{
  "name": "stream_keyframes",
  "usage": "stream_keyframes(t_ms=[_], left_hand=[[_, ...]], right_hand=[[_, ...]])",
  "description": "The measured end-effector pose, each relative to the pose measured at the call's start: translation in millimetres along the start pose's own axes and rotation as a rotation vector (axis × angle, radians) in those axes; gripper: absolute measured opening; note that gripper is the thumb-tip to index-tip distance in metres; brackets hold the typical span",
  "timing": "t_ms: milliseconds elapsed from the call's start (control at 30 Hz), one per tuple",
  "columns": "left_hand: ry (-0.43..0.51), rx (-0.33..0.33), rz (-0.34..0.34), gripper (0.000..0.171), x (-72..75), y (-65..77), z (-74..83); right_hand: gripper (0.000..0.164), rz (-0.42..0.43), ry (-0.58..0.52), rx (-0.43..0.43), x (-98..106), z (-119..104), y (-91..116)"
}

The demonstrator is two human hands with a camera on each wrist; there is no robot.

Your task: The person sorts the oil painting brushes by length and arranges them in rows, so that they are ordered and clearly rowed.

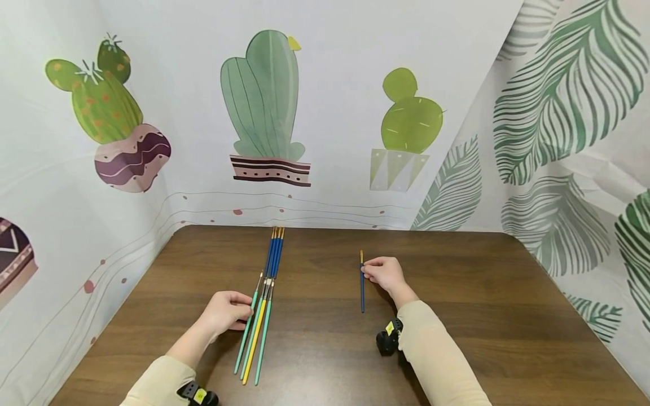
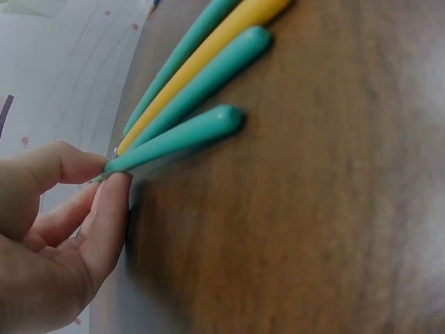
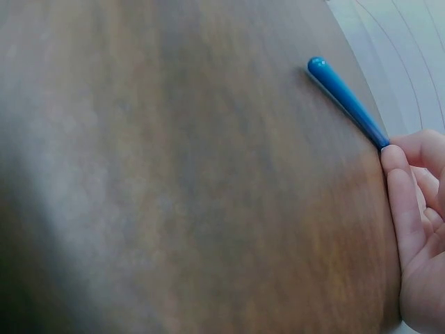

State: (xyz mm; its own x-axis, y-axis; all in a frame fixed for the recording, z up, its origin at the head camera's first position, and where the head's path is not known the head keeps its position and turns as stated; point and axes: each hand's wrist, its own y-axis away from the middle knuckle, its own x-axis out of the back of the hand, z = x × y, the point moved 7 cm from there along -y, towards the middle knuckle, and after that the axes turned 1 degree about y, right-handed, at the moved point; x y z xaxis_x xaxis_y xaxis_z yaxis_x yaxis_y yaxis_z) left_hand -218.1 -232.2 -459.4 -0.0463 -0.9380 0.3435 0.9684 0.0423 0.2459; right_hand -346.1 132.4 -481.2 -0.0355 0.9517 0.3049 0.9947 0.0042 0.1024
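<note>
Between thumb and fingers, my left hand (image 1: 228,311) pinches a green paintbrush (image 2: 181,138), the leftmost of a small group near the table's front. Beside it lie a yellow-handled paintbrush (image 1: 255,341) and two more green paintbrushes, one of them the right-hand green brush (image 1: 263,343). Their bristles point away from me. My right hand (image 1: 387,273) pinches a blue paintbrush (image 1: 363,293) close below its metal collar, right of the table's middle. In the right wrist view the blue handle's rounded end (image 3: 318,65) shows close over the wood.
Several blue paintbrushes (image 1: 274,256) lie side by side at the table's back edge, just beyond the green and yellow ones. The brown wooden table (image 1: 315,338) meets a white cloth backdrop (image 1: 340,113) printed with cacti and leaves.
</note>
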Motion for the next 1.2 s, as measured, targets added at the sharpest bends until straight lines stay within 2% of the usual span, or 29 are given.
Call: stream_keyframes(t_ms=[267, 500, 700, 833, 1067, 1200], left_hand=[[-0.042, 0.005, 0.041, 0.032, -0.9, 4.0, -0.1], [-0.077, -0.010, 0.047, 0.032, -3.4, 6.7, 3.6], [-0.097, -0.006, 0.076, 0.029, -4.2, 8.9, 5.2], [-0.103, 0.002, 0.097, 0.027, -3.6, 11.1, 4.5], [-0.113, -0.005, 0.116, 0.026, -3.7, 11.9, 3.0], [-0.118, -0.010, 0.127, 0.026, -2.8, 11.8, 1.9]], right_hand=[[0.020, 0.001, -0.002, 0.004, 0.0, 0.8, -1.1], [0.019, 0.013, 0.004, 0.009, 0.0, 0.5, -1.2], [0.019, 0.045, 0.054, 0.008, 0.7, -1.6, 2.9], [0.018, 0.077, 0.145, 0.013, 0.7, -6.4, 6.6], [0.019, 0.192, 0.474, -0.001, -3.1, -18.3, 17.0], [0.022, 0.208, 0.550, -0.026, -13.7, -24.3, 21.3]])
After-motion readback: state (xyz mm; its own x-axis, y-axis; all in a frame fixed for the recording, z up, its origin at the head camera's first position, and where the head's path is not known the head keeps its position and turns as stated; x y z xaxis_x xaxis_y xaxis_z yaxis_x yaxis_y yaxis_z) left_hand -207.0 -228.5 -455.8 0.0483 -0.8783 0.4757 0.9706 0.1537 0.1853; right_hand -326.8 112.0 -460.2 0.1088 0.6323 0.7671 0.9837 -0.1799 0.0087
